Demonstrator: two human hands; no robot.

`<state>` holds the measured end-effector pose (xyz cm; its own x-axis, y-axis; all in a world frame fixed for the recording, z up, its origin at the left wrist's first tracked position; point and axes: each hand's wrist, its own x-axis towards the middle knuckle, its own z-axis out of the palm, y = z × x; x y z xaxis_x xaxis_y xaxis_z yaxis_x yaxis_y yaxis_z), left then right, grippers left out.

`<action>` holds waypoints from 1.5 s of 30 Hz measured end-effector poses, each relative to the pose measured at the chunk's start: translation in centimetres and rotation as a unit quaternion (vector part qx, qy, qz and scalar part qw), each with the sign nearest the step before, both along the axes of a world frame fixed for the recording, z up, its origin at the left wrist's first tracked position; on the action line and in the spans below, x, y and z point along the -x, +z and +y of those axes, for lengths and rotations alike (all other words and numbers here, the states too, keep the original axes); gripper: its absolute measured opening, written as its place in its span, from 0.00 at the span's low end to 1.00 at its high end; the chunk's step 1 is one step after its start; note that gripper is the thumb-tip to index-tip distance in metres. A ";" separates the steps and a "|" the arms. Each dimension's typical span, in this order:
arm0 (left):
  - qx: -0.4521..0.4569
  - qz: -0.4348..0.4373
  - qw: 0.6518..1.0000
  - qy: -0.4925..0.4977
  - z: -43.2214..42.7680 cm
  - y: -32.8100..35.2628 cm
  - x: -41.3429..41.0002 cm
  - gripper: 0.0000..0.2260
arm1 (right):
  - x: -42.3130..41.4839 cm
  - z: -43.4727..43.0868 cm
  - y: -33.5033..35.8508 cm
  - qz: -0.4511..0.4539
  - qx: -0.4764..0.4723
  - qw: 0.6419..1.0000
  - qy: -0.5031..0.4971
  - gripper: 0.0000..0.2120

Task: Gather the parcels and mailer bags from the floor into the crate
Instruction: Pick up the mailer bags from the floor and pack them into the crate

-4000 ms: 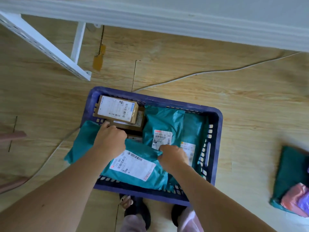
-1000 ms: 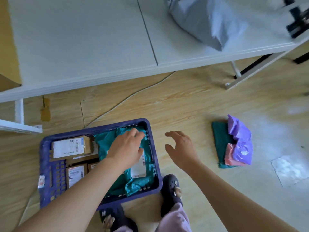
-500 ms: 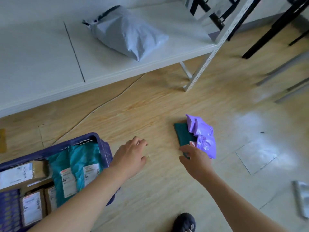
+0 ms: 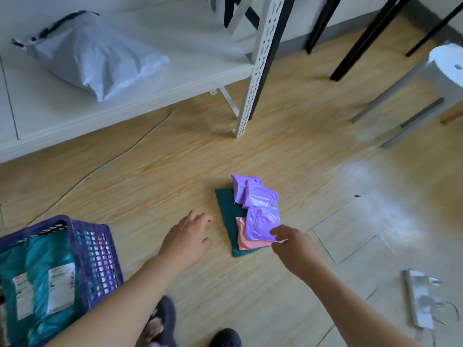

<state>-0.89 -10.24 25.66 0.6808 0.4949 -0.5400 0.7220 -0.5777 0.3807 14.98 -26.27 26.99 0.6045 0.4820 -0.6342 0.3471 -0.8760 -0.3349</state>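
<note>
Head camera: the purple mailer bag (image 4: pixel 258 209) lies crumpled atop a pink mailer bag (image 4: pixel 246 238) and a teal mailer bag (image 4: pixel 227 209) on the floor (image 4: pixel 175 171), well right of the crate (image 4: pixel 96 246). The right hand (image 4: pixel 294 249) touches its near corner; whether it is pinching, I cannot tell. The left hand (image 4: pixel 188 237) hovers spread beside the teal edge. Better to scoop under the teal one and lift all three together.

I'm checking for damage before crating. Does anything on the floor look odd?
The purple mailer bag is badly crumpled and lies askew atop a pink bag and a teal bag. A silvery scrap lies apart at lower right.
</note>
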 end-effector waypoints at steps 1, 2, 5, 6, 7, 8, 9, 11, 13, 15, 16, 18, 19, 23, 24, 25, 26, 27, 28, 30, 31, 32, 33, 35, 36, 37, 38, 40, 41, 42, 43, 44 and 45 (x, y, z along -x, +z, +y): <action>0.004 -0.001 1.000 0.002 0.1 -0.2 -0.8 0.18 | -0.8 0.1 -0.3 0.007 -0.003 1.000 -0.002 0.16; 0.008 -0.002 1.000 0.004 0.2 -0.6 -1.5 0.18 | -1.5 0.3 -0.6 0.015 -0.003 1.000 -0.003 0.16; 0.020 0.000 1.000 0.014 0.8 -1.8 -3.7 0.17 | -4.2 1.2 -1.5 0.023 0.003 1.000 0.006 0.15; 0.026 0.003 0.999 0.018 1.1 -2.3 -4.6 0.18 | -5.2 1.6 -1.7 0.024 0.009 1.000 0.010 0.15; 0.033 0.004 0.999 0.020 1.6 -2.8 -5.5 0.18 | -6.3 2.1 -2.0 0.022 0.012 1.000 0.012 0.15; 0.038 0.004 0.999 0.023 2.2 -3.2 -6.6 0.18 | -7.5 2.7 -2.4 0.022 0.016 1.000 0.011 0.14; 0.042 0.003 0.999 0.026 3.0 -3.6 -7.8 0.19 | -8.7 3.4 -2.8 0.020 0.020 1.000 0.012 0.14; 0.044 -0.008 0.998 0.037 4.9 -4.8 -10.6 0.19 | -11.5 5.1 -3.9 0.018 0.032 0.999 0.021 0.14; 0.050 -0.016 0.997 0.054 6.3 -6.1 -13.0 0.19 | -13.9 6.7 -5.4 0.027 0.041 0.998 0.033 0.15; 0.058 -0.012 0.997 0.059 7.3 -7.4 -15.0 0.19 | -15.8 8.2 -7.1 0.035 0.048 0.997 0.044 0.15; 0.056 -0.005 0.997 0.056 8.0 -8.9 -16.3 0.19 | -17.1 9.2 -8.7 0.036 0.049 0.997 0.046 0.15; 0.055 -0.001 0.997 0.050 8.8 -10.3 -17.7 0.20 | -18.4 10.8 -10.2 0.034 0.043 0.998 0.043 0.15; 0.059 0.003 0.997 0.052 9.1 -11.7 -18.6 0.20 | -19.2 11.5 -11.8 0.043 0.040 0.997 0.040 0.15; 0.087 0.026 0.990 0.111 8.7 -18.1 -21.6 0.22 | -21.0 12.9 -18.3 0.079 0.055 0.993 0.070 0.16; 0.093 0.029 0.986 0.134 8.6 -19.7 -22.4 0.23 | -21.4 13.0 -19.9 0.090 0.055 0.991 0.077 0.16; 0.097 0.035 0.982 0.161 8.6 -21.5 -23.1 0.25 | -21.7 13.2 -21.6 0.097 0.058 0.990 0.085 0.17; 0.102 0.038 0.977 0.185 8.8 -22.8 -23.8 0.26 | -22.1 13.4 -22.9 0.098 0.061 0.989 0.092 0.17; 0.109 0.043 0.971 0.208 9.0 -24.3 -24.4 0.27 | -22.6 13.7 -24.4 0.097 0.064 0.988 0.102 0.17; 0.117 0.048 0.964 0.234 9.1 -26.1 -25.0 0.28 | -22.9 13.9 -26.0 0.100 0.068 0.987 0.108 0.17; 0.132 0.052 0.947 0.289 9.3 -30.3 -26.0 0.30 | -23.6 14.3 -29.3 0.107 0.067 0.986 0.111 0.17; 0.144 0.055 0.936 0.316 9.3 -32.2 -26.5 0.31 | -23.9 14.5 -30.8 0.113 0.068 0.985 0.114 0.17; 0.154 0.055 0.926 0.340 9.3 -34.0 -27.0 0.32 | -24.2 14.6 -32.1 0.119 0.068 0.984 0.118 0.17; 0.160 0.053 0.918 0.359 9.4 -35.6 -27.5 0.33 | -24.4 14.6 -33.3 0.123 0.064 0.983 0.123 0.17; 0.168 0.053 0.903 0.391 9.7 -38.5 -28.5 0.34 | -25.0 14.7 -35.5 0.126 0.058 0.981 0.134 0.17; 0.172 0.058 0.896 0.404 9.9 -39.7 -28.8 0.34 | -25.3 14.8 -36.4 0.126 0.056 0.981 0.135 0.17; 0.177 0.068 0.890 0.416 9.9 -41.2 -29.1 0.33 | -25.7 14.8 -37.5 0.124 0.054 0.982 0.134 0.17; 0.179 0.074 0.885 0.424 10.0 -42.4 -29.3 0.30 | -26.0 14.7 -38.3 0.122 0.055 0.982 0.130 0.17; 0.181 0.068 0.879 0.436 9.9 -44.4 -29.4 0.24 | -26.7 14.3 -39.7 0.119 0.060 0.983 0.126 0.17; 0.180 0.062 0.877 0.442 9.8 -45.1 -29.4 0.21 | -26.9 13.9 -40.2 0.118 0.065 0.982 0.129 0.17; 0.183 0.052 0.873 0.449 9.7 -45.4 -29.4 0.18 | -27.1 13.6 -40.3 0.116 0.072 0.981 0.135 0.17; 0.192 0.042 0.866 0.459 9.5 -45.4 -29.5 0.16 | -27.3 13.2 -40.3 0.113 0.077 0.981 0.138 0.17; 0.202 0.032 0.858 0.472 9.4 -44.9 -29.5 0.15 | -27.5 13.0 -40.1 0.112 0.081 0.981 0.139 0.16; 0.208 0.023 0.852 0.481 9.3 -44.3 -29.6 0.15 | -27.7 12.8 -39.8 0.112 0.082 0.981 0.136 0.16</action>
